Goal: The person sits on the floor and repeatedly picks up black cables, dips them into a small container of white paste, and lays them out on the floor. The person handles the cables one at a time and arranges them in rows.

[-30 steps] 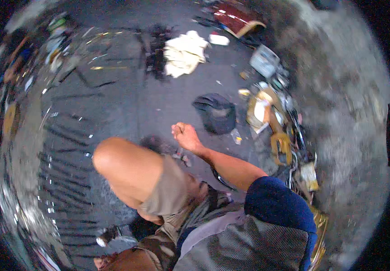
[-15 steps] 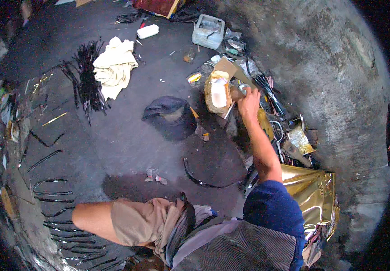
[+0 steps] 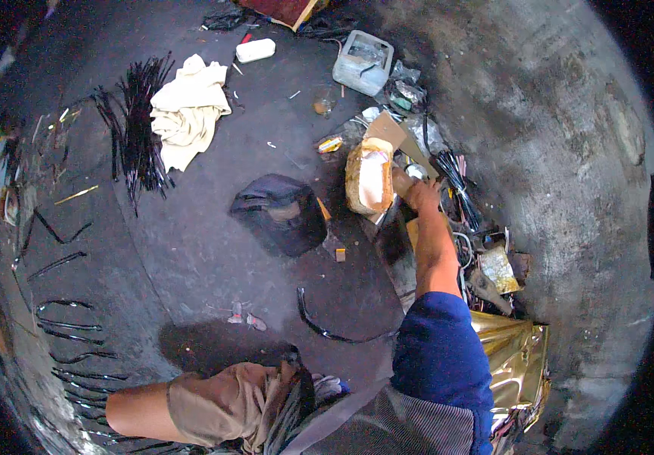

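My right hand (image 3: 422, 196) reaches out to the clutter on the right, just beside a yellow-brown block-like container (image 3: 369, 182) with a white middle. The fingers are small and partly lost among the things there, so whether they grip anything cannot be made out. Close by lie a piece of brown cardboard (image 3: 386, 130) and a bundle of dark, thin strips (image 3: 457, 189). My left hand does not show.
A dark cloth cap-like thing (image 3: 280, 214) lies on the floor. Beyond are a cream cloth (image 3: 190, 110), black strips (image 3: 137, 114), a cut-open pale plastic can (image 3: 363, 64) and a white oblong thing (image 3: 256, 50). Gold sheeting (image 3: 516, 356) lies at right, several black strips (image 3: 69, 334) at left.
The view has shifted slightly. My right hand stays near the container and has drawn a little lower, its fingers now tilted to the right.
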Demonstrator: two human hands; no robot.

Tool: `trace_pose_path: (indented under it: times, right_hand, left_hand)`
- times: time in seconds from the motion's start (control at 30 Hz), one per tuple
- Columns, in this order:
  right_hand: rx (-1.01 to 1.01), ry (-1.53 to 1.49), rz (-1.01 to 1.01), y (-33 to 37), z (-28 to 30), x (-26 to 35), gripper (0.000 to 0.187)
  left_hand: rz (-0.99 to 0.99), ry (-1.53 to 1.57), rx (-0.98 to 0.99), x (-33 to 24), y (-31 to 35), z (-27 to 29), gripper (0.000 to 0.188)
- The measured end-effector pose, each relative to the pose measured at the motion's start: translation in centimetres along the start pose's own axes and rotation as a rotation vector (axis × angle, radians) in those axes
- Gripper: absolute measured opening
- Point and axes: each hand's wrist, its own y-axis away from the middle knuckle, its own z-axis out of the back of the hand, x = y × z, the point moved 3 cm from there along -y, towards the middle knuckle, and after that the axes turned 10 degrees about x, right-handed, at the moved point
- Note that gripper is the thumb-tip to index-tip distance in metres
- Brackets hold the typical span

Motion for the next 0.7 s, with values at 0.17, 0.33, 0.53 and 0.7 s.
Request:
trace_pose_path:
  times: [0.17,0.33,0.53,0.7]
  right_hand:
    - [0.096,0.038,-0.035,1.2,0.6,4.2,0.055]
    - [0.085,0.014,-0.084,-0.6,1.3,-5.6,0.057]
    - [-0.175,-0.028,0.061,-0.3,-0.2,1.3,0.056]
    - [-0.18,0.149,0.039,-2.9,0.3,-8.1,0.053]
  left_hand:
    - [-0.016,0.016,-0.063,0.0,0.7,0.6,0.017]
    - [0.039,0.048,0.03,1.3,-0.7,-0.2,0.017]
    - [-0.045,0.027,-0.064,0.4,1.8,0.9,0.017]
    - [-0.014,0.075,0.048,1.5,0.3,0.2,0.017]
